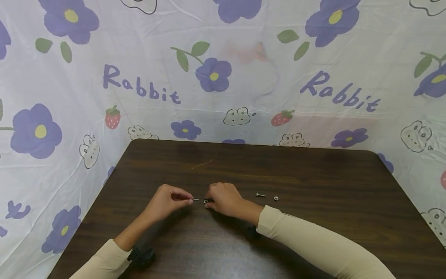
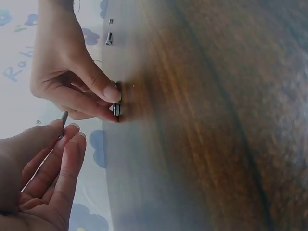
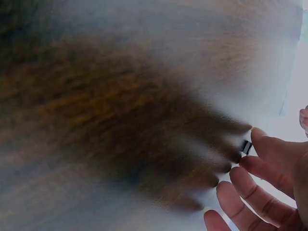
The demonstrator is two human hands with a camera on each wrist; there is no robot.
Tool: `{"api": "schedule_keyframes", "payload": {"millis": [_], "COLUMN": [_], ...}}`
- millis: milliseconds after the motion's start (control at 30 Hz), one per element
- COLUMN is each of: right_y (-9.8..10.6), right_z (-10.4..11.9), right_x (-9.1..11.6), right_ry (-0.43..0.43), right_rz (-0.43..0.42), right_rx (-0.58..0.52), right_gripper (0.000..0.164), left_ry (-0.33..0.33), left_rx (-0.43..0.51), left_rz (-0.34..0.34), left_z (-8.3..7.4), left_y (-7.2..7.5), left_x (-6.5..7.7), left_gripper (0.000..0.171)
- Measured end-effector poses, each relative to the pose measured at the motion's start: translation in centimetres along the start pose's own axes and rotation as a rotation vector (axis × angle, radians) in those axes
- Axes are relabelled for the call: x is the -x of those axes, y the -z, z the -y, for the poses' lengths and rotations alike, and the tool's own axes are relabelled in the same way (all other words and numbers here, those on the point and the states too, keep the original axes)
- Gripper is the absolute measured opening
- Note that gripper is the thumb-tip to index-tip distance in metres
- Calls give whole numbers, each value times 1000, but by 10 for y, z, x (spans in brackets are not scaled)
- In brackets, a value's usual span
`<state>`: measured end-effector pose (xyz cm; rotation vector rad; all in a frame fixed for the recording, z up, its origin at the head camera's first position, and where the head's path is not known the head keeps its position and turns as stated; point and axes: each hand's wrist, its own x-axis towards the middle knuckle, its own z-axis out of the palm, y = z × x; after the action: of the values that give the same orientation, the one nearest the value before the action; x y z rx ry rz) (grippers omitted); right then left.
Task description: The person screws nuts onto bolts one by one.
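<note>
Left hand (image 1: pixel 170 200): well to the left of the bolt (image 1: pixel 260 195). Grip found closed in a pinch, thumb against fingertips, with a slim metal screw (image 1: pixel 196 199) between them. The screw lies left of the bolt, its free end pointing towards the right hand and apart from it (any thread is too small to make out).

Right hand (image 1: pixel 224 198): between the screw and the bolt, clear of both. Thumb and forefinger pinch a small nut (image 3: pixel 246 147), which also sits left of the bolt. Both wrist views show the nut between these two fingertips, close to the table surface; whether it touches the surface cannot be told. The nut and the screw are near each other but not joined.

The bolt lies on its side, head to the left. A ring (image 1: pixel 276 198), possibly another nut, lies just to the right of the bolt, slightly nearer the person.

The table (image 1: pixel 313 174) under the bolt is dark brown with a wood grain. Beyond the bolt hangs a pale curtain (image 1: pixel 251 91) printed with purple flowers, strawberries and the word "Rabbit". Both arms wear cream sleeves (image 1: pixel 310 236).
</note>
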<state>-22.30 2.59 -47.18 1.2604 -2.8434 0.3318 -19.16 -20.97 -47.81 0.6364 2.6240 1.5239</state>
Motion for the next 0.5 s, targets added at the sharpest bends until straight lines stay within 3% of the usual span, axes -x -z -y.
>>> {"api": "schedule_keyframes", "payload": {"millis": [233, 500], "right_y": [-1, 0], "right_z": [1, 0], "right_x": [0, 1], "right_ry": [14, 77], "right_rz": [-36, -20], "right_rx": [4, 10], "right_gripper": [6, 5], "left_ry": [27, 50], "left_rx": [29, 67], "left_rz": [-8, -3], "left_z": [3, 5], "left_y": [-1, -4], "left_x": [1, 2], "left_gripper": [8, 10]}}
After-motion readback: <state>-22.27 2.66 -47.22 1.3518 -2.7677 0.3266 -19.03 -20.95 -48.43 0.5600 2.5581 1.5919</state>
